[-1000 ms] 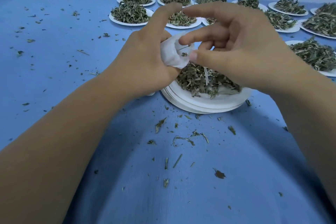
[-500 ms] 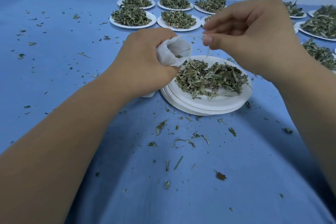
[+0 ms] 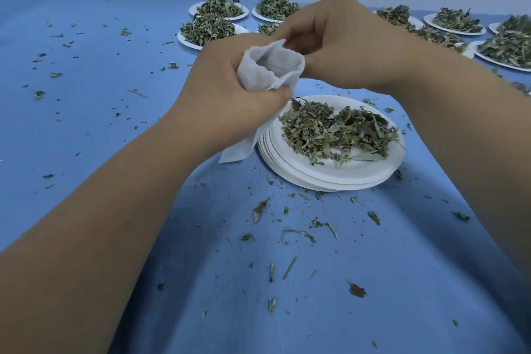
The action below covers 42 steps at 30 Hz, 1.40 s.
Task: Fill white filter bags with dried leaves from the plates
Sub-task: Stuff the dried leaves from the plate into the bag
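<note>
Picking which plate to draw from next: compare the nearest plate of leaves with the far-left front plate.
The nearest plate tops a stack of plates; the far-left front plate looks single. The nearest plate's leaves lie low in two clumps, bare white around them; the far-left front plate's are heaped, covering most of it. Both are round, white and sit on the blue cloth.

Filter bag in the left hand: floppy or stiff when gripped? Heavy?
Probably floppy: the filter bag crumples where the left hand grips it, and its lower corner hangs limp beside the plate stack. Likely very light: the fabric looks thin, and no leaves show in its open mouth. The rim may collapse unless held open.
</note>
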Each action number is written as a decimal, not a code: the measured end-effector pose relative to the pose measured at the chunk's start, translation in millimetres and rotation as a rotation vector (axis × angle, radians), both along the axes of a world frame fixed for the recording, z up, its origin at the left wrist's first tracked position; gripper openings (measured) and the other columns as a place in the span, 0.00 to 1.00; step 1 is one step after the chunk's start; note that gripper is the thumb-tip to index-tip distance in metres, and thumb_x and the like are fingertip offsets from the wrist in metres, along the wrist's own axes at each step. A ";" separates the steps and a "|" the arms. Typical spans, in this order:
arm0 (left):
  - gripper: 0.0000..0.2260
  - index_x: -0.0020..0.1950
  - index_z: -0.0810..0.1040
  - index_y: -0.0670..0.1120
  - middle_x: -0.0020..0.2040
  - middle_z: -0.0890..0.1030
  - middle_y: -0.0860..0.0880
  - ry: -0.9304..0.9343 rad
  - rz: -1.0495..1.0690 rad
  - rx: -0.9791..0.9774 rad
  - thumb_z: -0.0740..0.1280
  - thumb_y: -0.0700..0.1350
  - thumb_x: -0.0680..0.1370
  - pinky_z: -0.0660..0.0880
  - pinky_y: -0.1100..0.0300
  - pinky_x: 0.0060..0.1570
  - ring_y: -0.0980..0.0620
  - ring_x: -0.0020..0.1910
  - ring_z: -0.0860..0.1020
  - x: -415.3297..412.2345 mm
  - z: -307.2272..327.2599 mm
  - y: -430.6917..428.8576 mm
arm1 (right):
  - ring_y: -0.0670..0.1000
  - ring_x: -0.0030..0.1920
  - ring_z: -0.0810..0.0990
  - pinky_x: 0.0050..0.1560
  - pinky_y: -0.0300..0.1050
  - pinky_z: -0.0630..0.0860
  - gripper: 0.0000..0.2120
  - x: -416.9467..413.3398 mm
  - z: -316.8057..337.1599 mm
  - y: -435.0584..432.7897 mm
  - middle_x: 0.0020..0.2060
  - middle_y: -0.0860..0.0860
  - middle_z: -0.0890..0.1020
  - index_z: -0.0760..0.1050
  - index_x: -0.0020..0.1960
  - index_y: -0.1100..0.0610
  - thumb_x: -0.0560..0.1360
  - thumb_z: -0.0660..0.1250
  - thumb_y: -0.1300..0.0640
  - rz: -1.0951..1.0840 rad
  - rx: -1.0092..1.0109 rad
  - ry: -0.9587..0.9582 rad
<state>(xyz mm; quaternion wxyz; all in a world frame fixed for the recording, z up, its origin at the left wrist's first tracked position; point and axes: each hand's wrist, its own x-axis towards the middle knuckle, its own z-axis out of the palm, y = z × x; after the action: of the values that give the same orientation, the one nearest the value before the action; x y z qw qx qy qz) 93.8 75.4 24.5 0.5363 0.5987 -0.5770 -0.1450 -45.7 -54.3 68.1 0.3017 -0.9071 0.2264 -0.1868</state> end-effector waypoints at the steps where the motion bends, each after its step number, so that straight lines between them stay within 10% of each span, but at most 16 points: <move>1: 0.09 0.47 0.83 0.42 0.39 0.79 0.54 0.030 0.020 -0.004 0.73 0.46 0.71 0.73 0.68 0.39 0.63 0.37 0.75 1.0 0.2 -1.1 | 0.45 0.45 0.86 0.49 0.49 0.84 0.09 -3.0 -0.4 -3.4 0.43 0.47 0.88 0.84 0.55 0.54 0.74 0.76 0.58 -0.051 0.011 -0.020; 6: 0.22 0.62 0.79 0.47 0.56 0.81 0.54 0.151 0.125 -0.021 0.74 0.48 0.68 0.81 0.54 0.51 0.58 0.52 0.81 7.4 4.3 -4.5 | 0.40 0.30 0.78 0.31 0.33 0.73 0.04 -27.0 -6.3 -5.3 0.38 0.50 0.86 0.85 0.50 0.53 0.75 0.76 0.57 -0.212 0.031 -0.055; 9: 0.31 0.75 0.69 0.48 0.51 0.82 0.67 0.159 0.038 -0.055 0.75 0.42 0.73 0.79 0.66 0.53 0.67 0.56 0.79 9.0 3.8 -3.3 | 0.35 0.27 0.76 0.29 0.25 0.68 0.02 -42.7 -10.5 4.5 0.40 0.47 0.86 0.85 0.49 0.52 0.77 0.74 0.55 -0.227 -0.047 -0.024; 11: 0.25 0.71 0.74 0.43 0.52 0.80 0.72 0.157 -0.006 -0.056 0.73 0.40 0.75 0.77 0.68 0.55 0.72 0.58 0.76 7.3 3.5 -2.5 | 0.30 0.34 0.77 0.36 0.22 0.68 0.05 -52.3 -13.7 8.7 0.44 0.41 0.85 0.84 0.50 0.47 0.78 0.71 0.48 -0.234 -0.155 0.020; 17: 0.06 0.45 0.83 0.35 0.48 0.84 0.38 0.049 -0.002 -0.064 0.69 0.38 0.75 0.76 0.62 0.44 0.54 0.45 0.81 0.9 -1.2 -1.2 | 0.22 0.58 0.67 0.49 0.29 0.65 0.28 -69.3 -33.7 24.0 0.55 0.23 0.73 0.68 0.67 0.30 0.70 0.59 0.22 -0.043 -0.242 0.317; 21: 0.11 0.34 0.74 0.35 0.34 0.73 0.42 -0.068 0.037 0.006 0.64 0.40 0.73 0.65 0.72 0.33 0.58 0.34 0.65 5.6 -9.3 -13.5 | 0.28 0.59 0.70 0.50 0.23 0.66 0.26 -65.3 -37.6 26.6 0.55 0.25 0.74 0.68 0.68 0.32 0.72 0.64 0.28 -0.019 -0.293 0.274; 25: 0.11 0.32 0.57 0.47 0.28 0.61 0.53 -0.117 -0.001 0.011 0.59 0.41 0.69 0.62 0.60 0.31 0.52 0.28 0.60 4.8 -13.2 -22.5 | 0.26 0.51 0.73 0.47 0.19 0.64 0.18 -65.1 -40.3 27.0 0.47 0.28 0.78 0.77 0.62 0.37 0.73 0.71 0.39 -0.053 -0.303 0.160; 30: 0.12 0.32 0.63 0.49 0.31 0.66 0.48 -0.272 0.042 -0.091 0.64 0.47 0.72 0.66 0.61 0.32 0.57 0.31 0.63 8.2 -18.5 -14.1 | 0.30 0.42 0.78 0.45 0.24 0.71 0.08 -67.9 -38.1 26.6 0.41 0.36 0.82 0.83 0.51 0.42 0.74 0.76 0.53 -0.110 -0.274 -0.027; 36: 0.13 0.34 0.66 0.55 0.33 0.74 0.66 -0.356 0.104 -0.073 0.67 0.45 0.74 0.65 0.76 0.36 0.70 0.33 0.72 7.2 -17.6 -11.6 | 0.28 0.56 0.75 0.51 0.23 0.68 0.23 -63.3 -38.9 28.2 0.56 0.28 0.79 0.75 0.65 0.33 0.71 0.70 0.33 -0.035 -0.251 0.175; 39: 0.03 0.42 0.76 0.55 0.37 0.77 0.60 -0.337 0.064 -0.053 0.67 0.46 0.74 0.72 0.62 0.39 0.64 0.36 0.73 11.3 -17.5 -12.6 | 0.34 0.55 0.77 0.53 0.22 0.68 0.18 -58.9 -40.7 29.0 0.53 0.32 0.82 0.81 0.61 0.39 0.72 0.71 0.39 -0.049 -0.308 0.170; 42: 0.15 0.56 0.77 0.64 0.44 0.79 0.64 -0.299 0.018 0.088 0.70 0.49 0.71 0.71 0.72 0.38 0.63 0.42 0.77 13.9 -18.6 -9.8 | 0.32 0.51 0.78 0.49 0.23 0.70 0.11 -61.8 -38.4 30.2 0.45 0.29 0.81 0.84 0.54 0.40 0.72 0.75 0.45 -0.096 -0.272 0.059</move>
<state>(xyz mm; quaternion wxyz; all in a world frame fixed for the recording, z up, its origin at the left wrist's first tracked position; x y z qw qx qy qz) 107.8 65.7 5.9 0.4190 0.6416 -0.6381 -0.0746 -107.5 -24.1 29.7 0.1599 -0.9328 0.2511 -0.2031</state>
